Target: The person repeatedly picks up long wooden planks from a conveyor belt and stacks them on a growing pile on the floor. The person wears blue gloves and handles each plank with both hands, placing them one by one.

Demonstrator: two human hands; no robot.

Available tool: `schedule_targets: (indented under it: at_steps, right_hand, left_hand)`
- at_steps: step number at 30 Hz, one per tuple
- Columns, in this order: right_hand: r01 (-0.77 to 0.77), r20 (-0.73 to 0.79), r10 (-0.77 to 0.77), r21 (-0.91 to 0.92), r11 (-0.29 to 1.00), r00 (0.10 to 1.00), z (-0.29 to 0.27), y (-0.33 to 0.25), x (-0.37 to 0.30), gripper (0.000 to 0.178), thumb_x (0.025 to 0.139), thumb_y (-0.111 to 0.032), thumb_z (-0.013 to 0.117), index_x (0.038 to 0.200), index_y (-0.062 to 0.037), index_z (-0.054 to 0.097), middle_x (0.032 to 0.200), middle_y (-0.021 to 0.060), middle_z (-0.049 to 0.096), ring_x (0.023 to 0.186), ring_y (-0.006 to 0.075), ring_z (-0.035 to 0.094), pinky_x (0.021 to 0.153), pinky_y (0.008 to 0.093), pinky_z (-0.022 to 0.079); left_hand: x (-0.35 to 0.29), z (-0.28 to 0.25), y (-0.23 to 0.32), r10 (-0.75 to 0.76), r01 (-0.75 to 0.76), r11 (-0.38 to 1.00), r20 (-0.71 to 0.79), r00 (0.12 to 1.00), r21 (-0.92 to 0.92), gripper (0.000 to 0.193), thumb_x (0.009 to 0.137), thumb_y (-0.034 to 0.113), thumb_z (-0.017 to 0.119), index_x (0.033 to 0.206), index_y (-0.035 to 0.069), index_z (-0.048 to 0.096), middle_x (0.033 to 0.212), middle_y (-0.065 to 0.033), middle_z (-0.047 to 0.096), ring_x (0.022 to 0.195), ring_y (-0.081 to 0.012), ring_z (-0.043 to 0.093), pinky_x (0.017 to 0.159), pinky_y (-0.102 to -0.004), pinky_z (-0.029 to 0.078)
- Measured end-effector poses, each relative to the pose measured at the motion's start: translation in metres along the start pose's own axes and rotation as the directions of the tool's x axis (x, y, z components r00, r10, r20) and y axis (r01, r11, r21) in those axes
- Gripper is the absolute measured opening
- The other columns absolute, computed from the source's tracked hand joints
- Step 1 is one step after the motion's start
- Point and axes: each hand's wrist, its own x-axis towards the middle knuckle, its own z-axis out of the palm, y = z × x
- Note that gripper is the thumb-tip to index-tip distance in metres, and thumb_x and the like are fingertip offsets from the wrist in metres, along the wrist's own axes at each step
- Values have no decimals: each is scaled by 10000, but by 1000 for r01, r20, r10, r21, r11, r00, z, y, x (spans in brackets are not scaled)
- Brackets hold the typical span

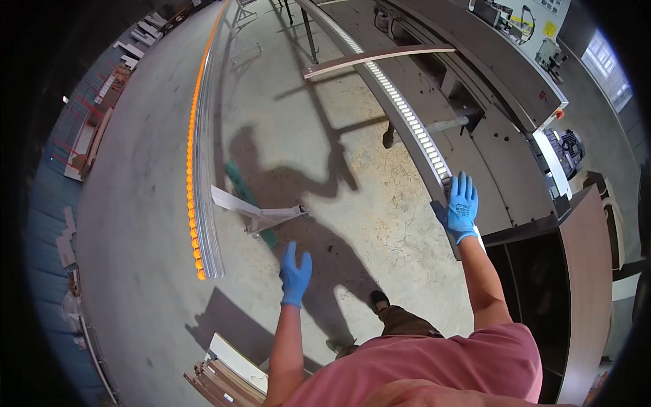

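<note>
My left hand (296,275), in a blue glove, is held out in the air over the floor, thumb and fingers apart, with nothing in it. My right hand (462,209), gloved the same way, lies on the near end of a long metal rail (413,129) with a row of small white rollers. Its fingers are stretched out, and its thumb side is beside a dark end piece (439,214) of the rail. Farther along, a long narrow wooden strip (380,58) lies across this rail, its right end over the machine side.
A long machine (502,74) stands along the right, with a brown-sided cabinet (584,271) near me. On the left runs a rail with orange rollers (192,163), with a white metal leg (258,214) and a green strip (244,190) beside it. Boards (230,376) are stacked lower left.
</note>
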Motion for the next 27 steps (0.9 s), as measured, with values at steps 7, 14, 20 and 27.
schedule_targets:
  at_steps: [7, 14, 20, 27]
  right_hand:
    - [-156, 117, 132, 223, 962, 984, 23, 29, 11, 845, 843, -364, 806, 1508, -22, 413, 1428, 236, 547, 1166, 402, 656, 947, 488, 534]
    - [-173, 161, 122, 355, 919, 979, -4, 14, 23, 653, 838, -227, 781, 1382, -13, 490, 1251, 197, 595, 1052, 405, 657, 906, 482, 526]
    - [-161, 186, 100, 353, 922, 978, 9, 24, 22, 732, 848, -228, 766, 1452, 27, 441, 1390, 245, 551, 1169, 415, 607, 1014, 512, 470]
    - [-200, 258, 104, 381, 903, 961, 2, 21, 26, 740, 839, -220, 774, 1451, 30, 441, 1420, 234, 536, 1169, 405, 612, 996, 480, 478]
  left_hand:
    - [195, 68, 92, 293, -265, 901, -32, 955, 343, 653, 928, 298, 719, 1450, -59, 556, 1490, -302, 556, 1405, -476, 503, 1184, -531, 408]
    - [330, 117, 135, 329, -288, 746, 44, 943, 601, 832, 857, 387, 763, 1534, 1, 472, 1583, -250, 436, 1500, -448, 367, 1226, -552, 322]
    - [399, 161, 154, 376, -285, 600, 50, 925, 747, 909, 833, 427, 776, 1564, 24, 413, 1613, -233, 387, 1531, -429, 313, 1255, -560, 266]
    - [429, 179, 159, 257, -338, 561, 229, 939, 756, 967, 815, 490, 767, 1589, 40, 404, 1626, -212, 406, 1524, -380, 342, 1269, -596, 203]
